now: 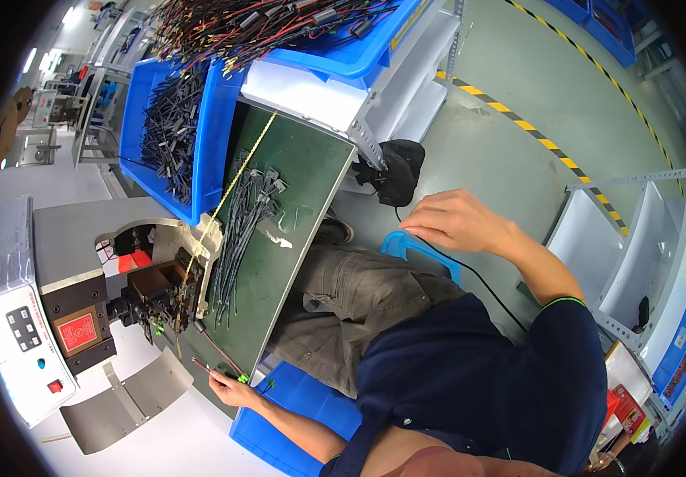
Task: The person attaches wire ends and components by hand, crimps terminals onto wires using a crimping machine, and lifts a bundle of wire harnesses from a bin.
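- Here, at the lower left of the frame, the left hand [233, 391] is drawn narrow, its fingertips pinching a thin dark-red and black wire [202, 365] beside the machine.
- Bright green bits of plastic [243, 379] show right beside that hand.
- Near the centre of the frame, the right hand [458, 222] is raised, fingers bent and close together; a thin black cable [482, 278] passes at its fingertips, and I cannot tell whether they grip it.
- Left of centre, a bundle of thin black cables with grey ends [243, 230] lies on the green-topped bench [303, 211].
- A yellow cord [249, 163] slants across the bench to the left of the bundle.
- At the left stands a grey metal machine with a white control box [21, 318], which has a red switch [55, 386].
- In the upper left, a blue plastic bin [214, 131] holds many small black parts [172, 135].
- At the top, another blue plastic bin [367, 56] carries a heap of black and red wires [271, 32].
- Beyond the right hand, a light-blue plastic stool [395, 243] is partly hidden.
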The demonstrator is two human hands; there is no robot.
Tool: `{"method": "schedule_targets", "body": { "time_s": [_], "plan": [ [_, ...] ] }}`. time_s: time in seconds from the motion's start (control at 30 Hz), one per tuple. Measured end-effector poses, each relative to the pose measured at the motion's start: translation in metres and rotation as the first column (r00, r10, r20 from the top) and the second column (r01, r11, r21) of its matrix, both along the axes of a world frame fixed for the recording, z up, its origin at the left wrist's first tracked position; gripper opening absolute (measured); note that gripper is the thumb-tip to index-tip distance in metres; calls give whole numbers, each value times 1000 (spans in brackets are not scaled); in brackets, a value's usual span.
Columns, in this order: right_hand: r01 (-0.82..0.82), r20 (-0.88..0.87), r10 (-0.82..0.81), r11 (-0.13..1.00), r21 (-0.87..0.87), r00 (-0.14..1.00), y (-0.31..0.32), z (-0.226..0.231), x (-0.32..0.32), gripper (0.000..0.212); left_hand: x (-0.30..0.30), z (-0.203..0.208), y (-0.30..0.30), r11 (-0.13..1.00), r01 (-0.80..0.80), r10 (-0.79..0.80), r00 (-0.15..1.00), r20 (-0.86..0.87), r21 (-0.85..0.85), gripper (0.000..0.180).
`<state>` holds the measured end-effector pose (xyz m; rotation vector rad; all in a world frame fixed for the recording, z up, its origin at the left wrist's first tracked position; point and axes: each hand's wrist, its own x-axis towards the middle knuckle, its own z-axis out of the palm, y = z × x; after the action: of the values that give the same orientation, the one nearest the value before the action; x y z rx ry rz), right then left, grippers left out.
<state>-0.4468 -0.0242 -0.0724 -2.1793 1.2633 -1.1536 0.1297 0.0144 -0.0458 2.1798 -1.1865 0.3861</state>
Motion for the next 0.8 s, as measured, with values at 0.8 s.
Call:
{"method": "schedule_targets", "body": {
  "time_s": [0.8],
  "plan": [
    [-389, 24, 404, 893, -226, 914, -77, 71, 170, 8, -52, 84, 87, 990, 100, -135, 866, -482, -97, 18]
  ]
}}
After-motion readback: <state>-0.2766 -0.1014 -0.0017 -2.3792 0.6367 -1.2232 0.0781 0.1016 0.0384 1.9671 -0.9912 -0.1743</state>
